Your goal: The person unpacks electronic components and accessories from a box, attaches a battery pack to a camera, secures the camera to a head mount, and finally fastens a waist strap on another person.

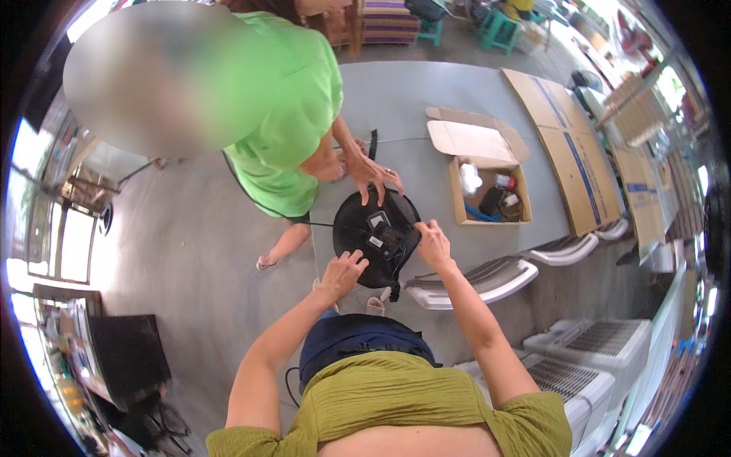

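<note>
My right grip (434, 244) pinches the black mesh piece (352, 218) (left grip (345, 274) unclear), devices (377, 222) already centred, parts (493, 201) remaining in the carton (458, 199).

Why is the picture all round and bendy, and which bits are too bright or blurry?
Head view: fisheye distortion, with black corners and the flat cardboard curving; head view: glare whitening the opening at far left; head view: a smooth blurred oval over the co-worker; head view: left hand, right hand and round black mesh thing fairly clear.
</note>
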Tool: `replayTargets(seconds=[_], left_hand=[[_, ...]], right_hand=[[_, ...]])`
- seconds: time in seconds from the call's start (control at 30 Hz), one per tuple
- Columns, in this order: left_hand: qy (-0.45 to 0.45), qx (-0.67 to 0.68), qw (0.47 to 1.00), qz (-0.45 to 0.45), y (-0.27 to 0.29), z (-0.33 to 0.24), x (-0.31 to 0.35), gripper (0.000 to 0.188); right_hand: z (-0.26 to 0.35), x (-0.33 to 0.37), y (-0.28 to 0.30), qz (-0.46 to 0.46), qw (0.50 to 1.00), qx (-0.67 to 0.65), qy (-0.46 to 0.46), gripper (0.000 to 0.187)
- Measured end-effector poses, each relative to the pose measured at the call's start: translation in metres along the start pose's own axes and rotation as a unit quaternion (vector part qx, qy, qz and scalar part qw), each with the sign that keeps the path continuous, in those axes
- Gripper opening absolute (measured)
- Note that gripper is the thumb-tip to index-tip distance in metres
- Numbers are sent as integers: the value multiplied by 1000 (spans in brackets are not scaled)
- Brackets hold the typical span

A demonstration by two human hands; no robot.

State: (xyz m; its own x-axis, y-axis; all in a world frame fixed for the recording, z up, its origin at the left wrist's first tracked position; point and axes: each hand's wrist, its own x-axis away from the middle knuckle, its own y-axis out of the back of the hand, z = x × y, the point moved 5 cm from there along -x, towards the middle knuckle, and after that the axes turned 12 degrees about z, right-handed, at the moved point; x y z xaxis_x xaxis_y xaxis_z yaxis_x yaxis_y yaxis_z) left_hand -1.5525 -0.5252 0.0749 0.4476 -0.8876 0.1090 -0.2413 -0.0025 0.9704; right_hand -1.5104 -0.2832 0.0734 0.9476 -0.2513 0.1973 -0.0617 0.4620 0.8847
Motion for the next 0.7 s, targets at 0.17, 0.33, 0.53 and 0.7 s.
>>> replayTargets(seconds=[0.17,0.33,0.53,0.7], left_hand=[[76,11,997,0,-6,-8,9,21],[103,5,994,-35,4,-7,4,23],[117,-11,993,20,2,4,18,18],[-27,-88,992,-83,7,-22,26,17]], right_hand=[[77,-15,10,-8,989,-47,142,87],[95,-23,-24,58,993,20,97,107],[87,-23,-22,51,999,4,-2,98],[78,-32,-21,21,998,-14,-64,95]])
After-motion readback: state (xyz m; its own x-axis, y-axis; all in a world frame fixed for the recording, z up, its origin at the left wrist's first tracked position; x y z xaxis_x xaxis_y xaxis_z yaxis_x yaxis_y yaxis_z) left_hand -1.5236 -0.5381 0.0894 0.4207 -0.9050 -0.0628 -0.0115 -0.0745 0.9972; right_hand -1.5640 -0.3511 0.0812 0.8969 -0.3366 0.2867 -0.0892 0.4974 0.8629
